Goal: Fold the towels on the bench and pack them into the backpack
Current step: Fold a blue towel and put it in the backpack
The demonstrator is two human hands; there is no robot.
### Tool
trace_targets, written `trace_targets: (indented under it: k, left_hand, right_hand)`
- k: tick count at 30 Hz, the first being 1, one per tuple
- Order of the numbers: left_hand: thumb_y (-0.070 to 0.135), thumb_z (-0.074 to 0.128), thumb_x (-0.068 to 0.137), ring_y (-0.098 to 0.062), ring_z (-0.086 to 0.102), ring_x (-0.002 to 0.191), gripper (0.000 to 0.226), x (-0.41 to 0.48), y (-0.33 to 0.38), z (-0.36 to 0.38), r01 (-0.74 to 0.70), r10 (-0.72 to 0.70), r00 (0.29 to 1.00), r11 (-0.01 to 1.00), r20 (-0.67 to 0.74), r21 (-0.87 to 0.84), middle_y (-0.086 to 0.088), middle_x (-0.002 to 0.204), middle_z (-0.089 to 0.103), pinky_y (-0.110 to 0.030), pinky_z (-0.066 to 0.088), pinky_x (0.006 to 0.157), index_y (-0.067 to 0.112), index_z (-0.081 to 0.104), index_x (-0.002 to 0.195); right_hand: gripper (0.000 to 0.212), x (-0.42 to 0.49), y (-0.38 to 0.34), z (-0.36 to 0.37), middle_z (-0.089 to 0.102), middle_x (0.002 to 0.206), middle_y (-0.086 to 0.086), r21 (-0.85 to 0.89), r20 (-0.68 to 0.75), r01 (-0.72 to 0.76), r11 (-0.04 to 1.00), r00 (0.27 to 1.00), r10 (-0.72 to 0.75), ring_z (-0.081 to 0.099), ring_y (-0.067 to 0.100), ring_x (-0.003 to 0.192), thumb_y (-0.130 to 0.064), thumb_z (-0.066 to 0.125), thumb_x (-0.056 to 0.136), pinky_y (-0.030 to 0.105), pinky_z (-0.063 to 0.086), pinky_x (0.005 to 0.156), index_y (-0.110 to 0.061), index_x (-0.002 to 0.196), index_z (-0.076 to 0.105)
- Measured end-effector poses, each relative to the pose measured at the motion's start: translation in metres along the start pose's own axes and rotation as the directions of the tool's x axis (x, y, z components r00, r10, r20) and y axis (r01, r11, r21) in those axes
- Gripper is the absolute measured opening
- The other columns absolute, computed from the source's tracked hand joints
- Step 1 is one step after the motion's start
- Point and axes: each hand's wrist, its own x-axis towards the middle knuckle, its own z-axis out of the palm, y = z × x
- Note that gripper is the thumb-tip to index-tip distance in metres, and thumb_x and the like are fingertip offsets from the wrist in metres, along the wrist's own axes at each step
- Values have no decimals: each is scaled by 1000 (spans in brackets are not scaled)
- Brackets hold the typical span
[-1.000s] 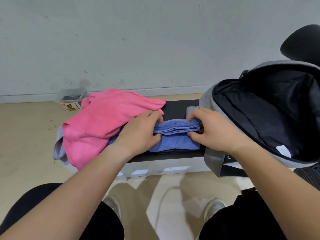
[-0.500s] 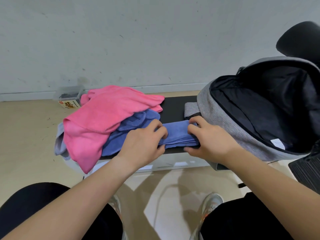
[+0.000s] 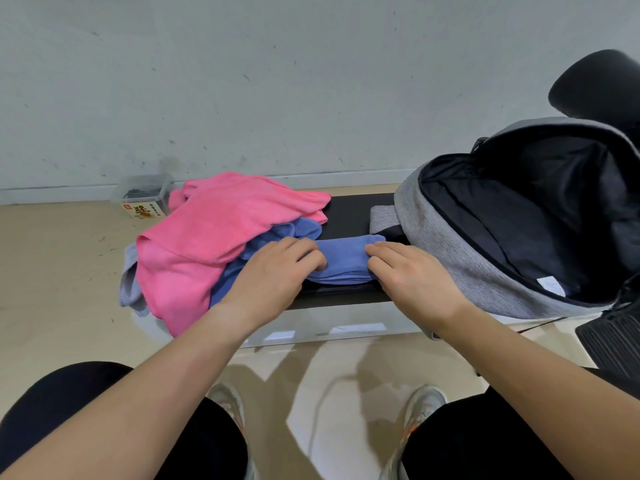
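A folded blue towel lies on the black bench, near its front edge. My left hand presses on the towel's left end and my right hand grips its right end. A loose pink towel is heaped on the bench's left end, over another blue towel and a grey one that hangs off the edge. The grey backpack stands at the right with its black inside wide open, just beside my right hand.
A clear plastic box with a red and yellow label sits on the floor by the wall behind the pink towel. A black office chair stands at the far right. My knees and shoes are below the bench.
Both hands have flattened the folded blue towel and drawn it toward the bench's front edge. The second blue towel has come into view under the pink one.
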Motion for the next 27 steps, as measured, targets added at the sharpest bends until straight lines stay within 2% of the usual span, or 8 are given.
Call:
trace_targets:
  k: [6,9,12,16,18,21,24,27]
  left_hand:
    - [43,52,78,-21,59,75,22,9,22,-22,190,-190,982,981,9,-25,9,86,64,-34,40,66,27,67,80]
    - [32,50,90,-24,62,92,24,38,40,-21,318,-327,942,942,-76,-103,3,100,67,-36,44,76,19,71,88]
    - [16,44,96,-27,51,130,32,57,47,-2,290,-285,957,949,57,-123,-7,137,57,-36,38,103,10,62,122]
    - [31,17,97,-27,58,112,48,52,38,22,286,-283,948,958,145,3,-3,117,63,-42,41,92,15,57,117]
    - [33,20,97,-27,61,110,50,47,43,28,296,-297,946,955,132,22,-3,118,66,-43,43,95,14,60,121]
    - [33,27,98,-26,60,111,47,45,49,31,315,-315,946,949,75,15,-1,119,67,-44,42,98,14,61,125]
    - [35,23,98,-24,56,112,48,45,48,33,323,-321,943,946,84,-10,2,121,63,-42,39,99,18,57,126]
    - [37,14,98,-23,51,128,60,40,48,31,342,-335,935,939,119,-45,0,138,57,-43,36,109,15,50,140]
  right_hand:
    - [12,0,-6,-5,66,100,1,84,107,-99,992,990,90,63,24,89,-18,60,76,35,52,52,-10,85,61]
    - [8,8,-9,-12,55,75,-4,79,125,-97,992,988,87,55,21,72,-23,51,73,30,37,49,-16,70,47]
    - [3,13,-9,-14,53,72,-5,93,213,-144,985,969,122,55,24,71,-19,46,72,37,45,51,-18,69,45]
    - [29,12,0,-26,73,110,-7,363,261,-476,801,877,403,66,16,99,-13,44,85,32,53,81,-17,92,72]
    - [26,26,2,-33,75,95,-5,421,234,-542,727,839,491,66,16,85,-13,47,89,31,53,77,-17,90,72]
    - [24,58,-10,-23,68,96,-3,345,27,-472,811,869,494,61,21,93,-16,47,92,37,50,76,-16,102,68]
    - [31,70,-17,8,67,113,4,271,120,-487,831,873,472,59,27,102,-22,39,100,44,50,82,-15,118,63]
    - [31,50,-9,28,68,106,6,179,123,-421,889,906,404,60,30,96,-24,37,100,42,50,77,-14,113,63]
